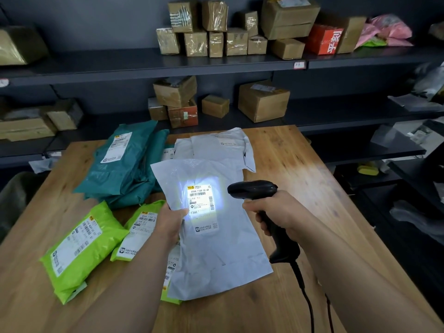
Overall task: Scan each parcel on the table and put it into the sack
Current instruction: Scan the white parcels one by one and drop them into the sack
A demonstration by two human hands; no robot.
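Gripping grey parcel (216,255) at its edge with left hand (171,221), tilted up over counter (288,164) so label (201,203) catches light from scanner (252,189) clenched in right hand (276,212); green parcels (81,246) waiting, sack not visible.

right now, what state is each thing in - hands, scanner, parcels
held grey parcel, held up, label facing up and lit
left hand, grips its left edge
scanner, light on, aimed at the label
right hand, grips its handle
lime parcels, lying on the table, labels up
teal parcels, stacked on the table
back grey parcels, lying flat
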